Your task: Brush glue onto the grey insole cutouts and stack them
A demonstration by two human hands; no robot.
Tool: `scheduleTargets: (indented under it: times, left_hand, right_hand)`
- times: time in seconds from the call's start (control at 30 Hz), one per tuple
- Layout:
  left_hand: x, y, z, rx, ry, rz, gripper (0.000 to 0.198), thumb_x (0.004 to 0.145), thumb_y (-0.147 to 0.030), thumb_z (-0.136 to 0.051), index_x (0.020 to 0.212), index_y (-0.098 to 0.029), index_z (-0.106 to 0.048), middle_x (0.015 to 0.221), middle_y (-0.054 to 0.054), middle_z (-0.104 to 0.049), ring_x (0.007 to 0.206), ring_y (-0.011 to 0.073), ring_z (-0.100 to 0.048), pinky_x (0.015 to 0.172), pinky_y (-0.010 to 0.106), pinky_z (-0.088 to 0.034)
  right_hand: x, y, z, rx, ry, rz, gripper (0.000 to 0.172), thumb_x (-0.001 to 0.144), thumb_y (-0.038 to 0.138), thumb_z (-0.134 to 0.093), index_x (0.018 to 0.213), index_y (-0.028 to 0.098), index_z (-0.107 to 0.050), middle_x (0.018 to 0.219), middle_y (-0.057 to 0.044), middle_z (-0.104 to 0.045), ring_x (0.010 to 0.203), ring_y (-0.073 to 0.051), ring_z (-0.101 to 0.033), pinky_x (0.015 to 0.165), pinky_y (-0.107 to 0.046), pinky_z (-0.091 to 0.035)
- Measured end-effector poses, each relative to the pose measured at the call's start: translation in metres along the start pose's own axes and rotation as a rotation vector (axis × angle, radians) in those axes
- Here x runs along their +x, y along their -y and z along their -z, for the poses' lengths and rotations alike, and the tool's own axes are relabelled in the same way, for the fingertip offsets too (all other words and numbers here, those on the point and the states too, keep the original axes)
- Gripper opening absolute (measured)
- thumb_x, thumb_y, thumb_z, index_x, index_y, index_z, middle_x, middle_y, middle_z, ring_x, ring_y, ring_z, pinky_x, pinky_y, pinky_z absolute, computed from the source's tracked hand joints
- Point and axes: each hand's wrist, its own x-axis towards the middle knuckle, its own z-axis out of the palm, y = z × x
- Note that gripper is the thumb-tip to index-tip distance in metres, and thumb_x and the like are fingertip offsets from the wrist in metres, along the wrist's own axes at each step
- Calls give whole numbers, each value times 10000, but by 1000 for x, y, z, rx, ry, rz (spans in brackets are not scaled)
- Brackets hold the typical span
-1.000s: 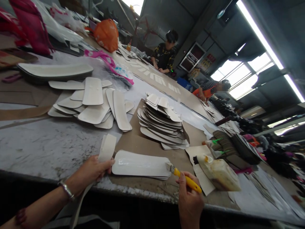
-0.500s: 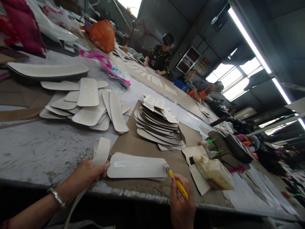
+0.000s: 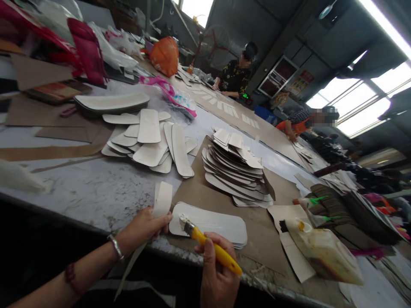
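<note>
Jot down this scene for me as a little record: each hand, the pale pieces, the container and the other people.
Left hand: holding a pale strip, thumb at the left end of the front stack
Right hand: gripping a yellow-handled brush
Brush tip: whitish, over the front stack's left part
Other pale pieces: a loose pile farther back on the left; a taller stack behind the front one
Container: yellowish plastic jug, lying tilted at right
Other people: two, farther back, one in dark patterned clothing, one wearing orange
</note>
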Motion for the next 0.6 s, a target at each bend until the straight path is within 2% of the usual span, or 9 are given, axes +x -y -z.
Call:
scheduleTargets:
  times: [0.13,0.27,0.43,0.5,0.6]
  left_hand:
    - [1,3,1,10,14,3,346,630,-493,-564,499,-176,-521,386,-57,-418,401,110,-389,435,211,-300]
    - [-3,0,1,34,-33,-7,364,649,-483,-556,463,-178,-484,352,-69,-400,368,91,-358,422,198,-278]
    - [-5,-3,-2,43,-48,8,366,688,-466,-536,478,-167,-516,341,-82,-389,376,87,-362,438,184,-290]
    - [-4,-3,-3,43,-64,22,365,679,-474,-544,483,-166,-522,340,-88,-376,377,84,-351,441,181,-284]
    - [-5,-2,-2,49,-77,21,379,670,-495,-548,477,-171,-508,335,-91,-367,377,82,-336,448,186,-274]
  right_hand:
    - [8,-10,2,26,48,-78,199,818,366,-558,850,173,-596,753,-14,-611,568,-127,-602,601,-255,-498]
    - [21,-26,34,-146,-73,-93,292,799,440,-556,859,157,-599,806,-41,-616,596,-143,-609,618,-275,-499]
    - [36,-40,87,-441,-188,46,339,803,481,-521,850,156,-601,790,-64,-620,647,-181,-621,636,-301,-497]
    - [42,-43,99,-516,-215,120,337,814,477,-505,847,156,-603,790,-72,-619,699,-196,-622,668,-312,-494]
    - [48,-43,107,-555,-231,244,298,833,434,-500,846,154,-601,791,-74,-614,709,-193,-620,667,-312,-497]
